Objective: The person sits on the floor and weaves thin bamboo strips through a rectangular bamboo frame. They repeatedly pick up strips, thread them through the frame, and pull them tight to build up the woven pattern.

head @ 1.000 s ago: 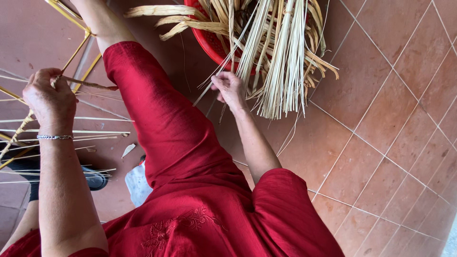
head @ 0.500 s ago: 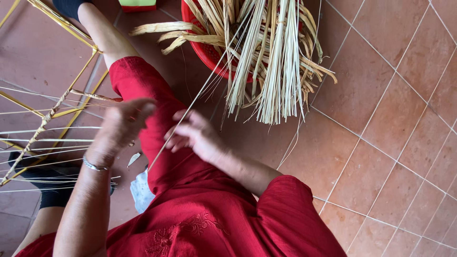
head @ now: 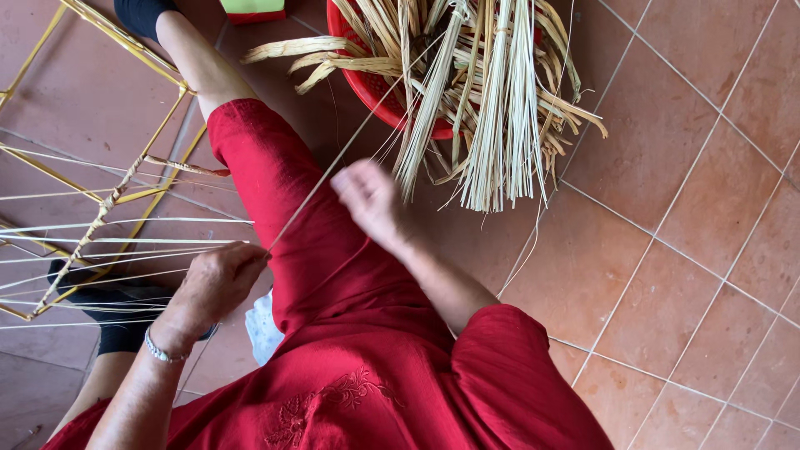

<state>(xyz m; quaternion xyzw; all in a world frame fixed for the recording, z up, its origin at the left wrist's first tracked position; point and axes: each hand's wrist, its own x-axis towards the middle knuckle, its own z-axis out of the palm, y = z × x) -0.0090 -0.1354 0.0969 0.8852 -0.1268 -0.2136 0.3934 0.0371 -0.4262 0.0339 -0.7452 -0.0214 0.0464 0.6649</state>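
Item: one thin straw strand (head: 333, 171), stretched taut above our red-trousered leg (head: 283, 192). Our left hand (head: 218, 279) pinches its lower end; our right hand (head: 367, 200), blurred, grip unclear, touches it. Adjacent: red basin (head: 375, 87) of straw bundles (head: 492, 100), yellow frame (head: 125, 179), tiled floor (head: 708, 208).

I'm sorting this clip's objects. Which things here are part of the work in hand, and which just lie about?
In use:
- thin straw strand, stretched between the left hand and right hand
- red basin of straw bundles
- yellow frame strung with strands

Lying about:
- white cloth on the floor
- red and green box at the top edge
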